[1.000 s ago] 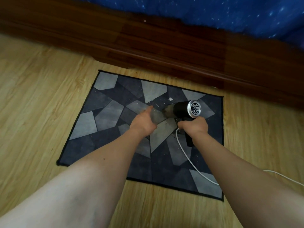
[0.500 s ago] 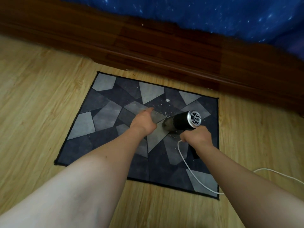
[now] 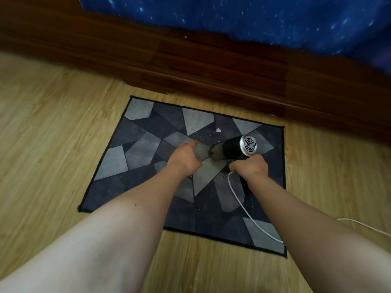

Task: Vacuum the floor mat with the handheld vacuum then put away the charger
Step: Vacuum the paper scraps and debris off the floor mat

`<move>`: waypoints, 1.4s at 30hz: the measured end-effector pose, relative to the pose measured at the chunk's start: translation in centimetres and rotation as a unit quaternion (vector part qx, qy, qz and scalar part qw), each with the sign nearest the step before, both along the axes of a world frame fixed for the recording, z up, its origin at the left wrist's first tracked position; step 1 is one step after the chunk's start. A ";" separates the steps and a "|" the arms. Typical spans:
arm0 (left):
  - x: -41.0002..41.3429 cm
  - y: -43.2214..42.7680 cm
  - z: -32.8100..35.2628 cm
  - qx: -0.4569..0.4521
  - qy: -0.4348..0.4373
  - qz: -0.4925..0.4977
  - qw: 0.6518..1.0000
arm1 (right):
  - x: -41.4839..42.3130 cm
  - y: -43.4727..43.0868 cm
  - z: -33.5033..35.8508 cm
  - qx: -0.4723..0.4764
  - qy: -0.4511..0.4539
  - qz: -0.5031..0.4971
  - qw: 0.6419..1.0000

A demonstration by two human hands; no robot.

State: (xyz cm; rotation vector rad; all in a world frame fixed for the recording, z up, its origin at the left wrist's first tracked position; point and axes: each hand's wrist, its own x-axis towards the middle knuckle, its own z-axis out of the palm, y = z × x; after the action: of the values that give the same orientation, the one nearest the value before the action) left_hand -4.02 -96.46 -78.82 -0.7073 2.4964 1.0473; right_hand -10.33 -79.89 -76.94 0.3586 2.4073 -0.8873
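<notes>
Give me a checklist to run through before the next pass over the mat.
1. Right hand grips the vacuum by its handle: ok.
2. Left hand holds the vacuum's clear front end: ok.
3. Nozzle down on the mat: cannot tell, the left hand hides it.
4. Mat free of dirt: not ok, crumbs and a white scrap lie just beyond the hands.
5. Cable out of the way: not ok, it trails across the mat's near right part to the floor.
6. Vacuum running: cannot tell.
</notes>
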 end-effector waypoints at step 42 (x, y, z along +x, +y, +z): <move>-0.8 2.5 -0.9 -0.017 -0.041 -0.071 0.997 | 0.0 4.8 -0.5 0.031 0.013 -0.048 0.998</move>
State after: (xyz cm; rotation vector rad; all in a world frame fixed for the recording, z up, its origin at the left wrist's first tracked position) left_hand -4.78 -93.92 -79.75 -0.5620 2.4591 0.9087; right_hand -10.32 -75.06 -77.46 0.4925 2.4628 -0.8637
